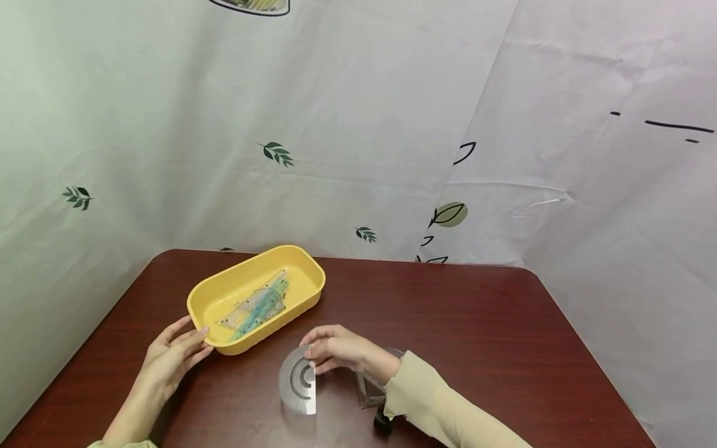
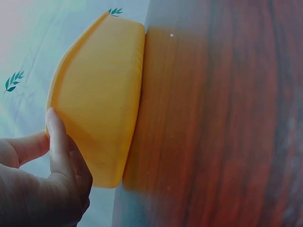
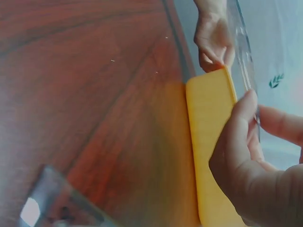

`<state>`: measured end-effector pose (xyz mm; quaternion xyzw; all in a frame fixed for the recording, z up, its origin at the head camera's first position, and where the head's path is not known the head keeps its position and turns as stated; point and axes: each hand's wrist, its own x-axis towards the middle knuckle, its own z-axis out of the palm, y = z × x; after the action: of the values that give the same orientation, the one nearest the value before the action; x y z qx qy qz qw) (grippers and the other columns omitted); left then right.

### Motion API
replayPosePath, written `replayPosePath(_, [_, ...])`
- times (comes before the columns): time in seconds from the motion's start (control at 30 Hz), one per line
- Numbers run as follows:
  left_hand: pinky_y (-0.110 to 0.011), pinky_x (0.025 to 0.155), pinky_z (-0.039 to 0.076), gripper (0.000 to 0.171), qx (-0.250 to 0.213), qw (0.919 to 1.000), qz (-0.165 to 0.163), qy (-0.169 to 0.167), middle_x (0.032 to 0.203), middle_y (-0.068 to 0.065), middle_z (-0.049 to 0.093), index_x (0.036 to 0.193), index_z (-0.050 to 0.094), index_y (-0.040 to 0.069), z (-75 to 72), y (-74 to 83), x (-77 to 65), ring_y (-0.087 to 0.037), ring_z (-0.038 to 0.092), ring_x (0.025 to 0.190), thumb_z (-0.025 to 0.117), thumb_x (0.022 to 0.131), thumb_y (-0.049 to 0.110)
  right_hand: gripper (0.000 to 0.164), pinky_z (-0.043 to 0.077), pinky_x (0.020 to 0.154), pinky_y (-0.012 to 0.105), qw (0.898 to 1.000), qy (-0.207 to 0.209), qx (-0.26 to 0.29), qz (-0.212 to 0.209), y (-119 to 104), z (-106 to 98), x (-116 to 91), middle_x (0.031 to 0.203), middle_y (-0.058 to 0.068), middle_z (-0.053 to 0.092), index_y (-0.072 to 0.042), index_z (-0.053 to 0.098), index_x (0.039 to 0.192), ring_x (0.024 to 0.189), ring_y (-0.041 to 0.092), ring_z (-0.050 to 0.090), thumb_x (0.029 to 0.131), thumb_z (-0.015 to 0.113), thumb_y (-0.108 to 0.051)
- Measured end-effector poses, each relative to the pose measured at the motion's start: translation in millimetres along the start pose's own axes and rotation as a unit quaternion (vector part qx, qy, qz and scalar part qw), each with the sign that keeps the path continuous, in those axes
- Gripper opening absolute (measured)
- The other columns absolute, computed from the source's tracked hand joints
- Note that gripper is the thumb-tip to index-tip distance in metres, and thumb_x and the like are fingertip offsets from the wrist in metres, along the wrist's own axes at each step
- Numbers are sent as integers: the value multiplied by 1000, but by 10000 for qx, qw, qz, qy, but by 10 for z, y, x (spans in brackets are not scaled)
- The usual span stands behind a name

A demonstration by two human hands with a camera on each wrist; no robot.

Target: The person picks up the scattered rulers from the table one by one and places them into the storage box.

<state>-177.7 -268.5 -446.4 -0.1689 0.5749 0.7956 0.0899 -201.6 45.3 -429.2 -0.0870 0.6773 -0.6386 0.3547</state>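
My left hand (image 1: 170, 361) pinches the near left corner of a yellow tray (image 1: 235, 274), thumb on the rim. In the left wrist view the left hand (image 2: 47, 175) grips that rim from the side. Inside the tray lie several clear and blue-green plastic rulers or set squares (image 1: 260, 311), overlapping. My right hand (image 1: 338, 348) pinches a clear protractor (image 1: 294, 382) by its upper edge, flat face toward the head camera, in front of the tray. The right wrist view shows the protractor (image 3: 244, 52) nearly edge-on between thumb and fingers of the right hand (image 3: 251, 175).
Beneath the right wrist, partly hidden, a clear plastic piece (image 1: 366, 398) with a square corner lies on the dark red-brown table (image 1: 448, 323). Close to the sleeve is a small black object (image 1: 383, 423). Pale cloth with leaf prints (image 1: 364, 124) hangs behind the table.
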Motion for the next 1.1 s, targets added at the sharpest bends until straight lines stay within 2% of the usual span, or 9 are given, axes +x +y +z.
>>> replayPosePath(0.37, [-18,73,60,43,-7,10000,-44,19,84,16,65,112,36,34,13,-8,24,-2,66,77,63,93,7,24,54,58,16,9952,789,497,-296,-261,-28,263,74,-3,58,5,59,111,62,6,57,87,57,0])
replayPosePath(0.5, [-18,73,60,43,-34,10000,-10,14,84,15,66,112,36,34,-10,-5,21,-2,66,78,63,93,8,28,58,63,20,9900,1066,645,-665,-413,28,438,78,0,60,7,58,115,65,8,59,88,57,0])
replayPosePath(0.63, [-18,74,60,42,-34,10000,13,-21,84,15,65,112,36,34,-18,-9,20,-2,66,78,63,93,8,28,60,69,23,9814,1388,911,-960,-573,116,629,86,4,61,5,58,116,65,10,60,90,59,-2])
replayPosePath(0.77, [-18,74,59,42,-39,10000,8,-47,84,16,65,112,35,34,-17,-18,13,-2,66,79,62,94,8,28,61,74,25,9793,1446,996,-1010,-682,203,785,92,6,61,3,57,119,68,10,60,92,60,-4])
replayPosePath(0.93, [-18,73,59,42,-46,10000,23,-31,84,16,66,112,36,34,-10,-12,2,-2,66,78,61,94,7,25,61,83,31,9805,1373,1056,-926,-711,266,918,93,7,61,0,58,118,77,14,61,93,58,-3])
replayPosePath(1.1, [-18,73,59,42,-43,10000,32,-17,84,16,66,112,36,34,-3,-7,-2,-2,66,77,62,93,7,26,58,91,36,9813,1391,1002,-876,-682,301,994,97,12,61,1,53,121,99,36,65,95,55,-1])
